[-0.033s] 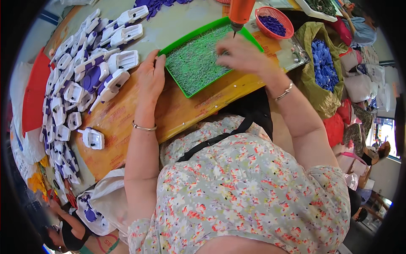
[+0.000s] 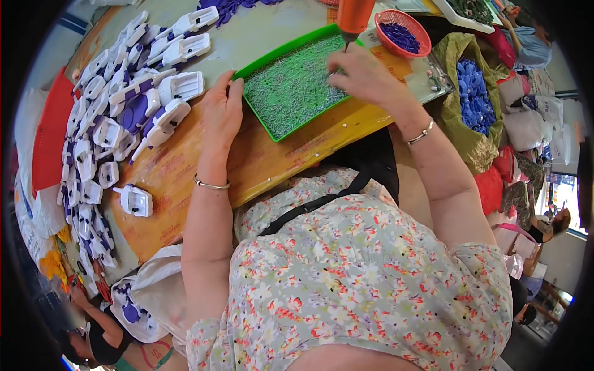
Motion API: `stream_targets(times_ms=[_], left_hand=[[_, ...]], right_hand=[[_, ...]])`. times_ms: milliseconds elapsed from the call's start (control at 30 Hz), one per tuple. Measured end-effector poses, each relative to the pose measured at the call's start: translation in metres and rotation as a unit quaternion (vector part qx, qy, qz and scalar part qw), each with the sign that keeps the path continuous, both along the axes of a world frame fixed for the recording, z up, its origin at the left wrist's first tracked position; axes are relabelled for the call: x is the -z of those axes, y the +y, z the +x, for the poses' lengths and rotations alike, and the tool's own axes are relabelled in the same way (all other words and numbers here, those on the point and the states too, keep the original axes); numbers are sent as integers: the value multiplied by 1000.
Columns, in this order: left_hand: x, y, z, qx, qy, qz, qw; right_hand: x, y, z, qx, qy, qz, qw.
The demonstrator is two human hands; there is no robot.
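A shallow green tray (image 2: 278, 134) holds a thick layer of small silvery pieces that look like screws (image 2: 278, 93). My left hand (image 2: 223, 108) rests at the tray's left corner, fingers extended and thumb apart, touching the rim. Over the tray's right end, my right hand (image 2: 365, 74) has its fingers bent together in a pinch; anything between the fingertips is too small to make out. An orange electric screwdriver (image 2: 354, 17) hangs upright just above that hand, its dark bit pointing down beside the fingers.
White-and-purple plastic parts (image 2: 133, 114) are piled at the left, one white part (image 2: 135, 201) apart from them. A red basket (image 2: 402, 34) of purple pieces stands beyond my right hand. A sack (image 2: 455, 59) of blue parts is at the right. Another person (image 2: 105, 328) sits lower left.
My right hand has shifted slightly to the right over the tray, and its fingers have drawn closer together below the screwdriver bit. The left hand stays at the tray's corner.
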State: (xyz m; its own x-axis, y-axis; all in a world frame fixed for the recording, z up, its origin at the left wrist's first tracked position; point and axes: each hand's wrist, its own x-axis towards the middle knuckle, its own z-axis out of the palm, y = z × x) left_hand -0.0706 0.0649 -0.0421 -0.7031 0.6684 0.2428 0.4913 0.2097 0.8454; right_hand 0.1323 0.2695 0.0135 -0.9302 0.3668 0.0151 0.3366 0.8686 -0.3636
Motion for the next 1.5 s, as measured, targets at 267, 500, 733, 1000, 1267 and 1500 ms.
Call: stream_targets(times_ms=[267,500,733,1000,1267,1500], left_hand=[[3,0,0,6,15,19,1000],[6,1,-1,25,-13,62,998],[-3,1,3,24,2,27,999],[4,0,1,9,4,36,999],[-4,1,2,22,-7,-8,1000],[8,-1,-5,16,-55,4,998]], right_hand=[[15,-49,-11,-91,54,63,992],[43,-69,-80,-158,223,15,962],[44,-77,-80,-120,154,112,974],[16,-12,-18,-11,78,23,997],[35,-28,-15,-109,68,225,966],[19,-75,-39,-174,125,-75,974]])
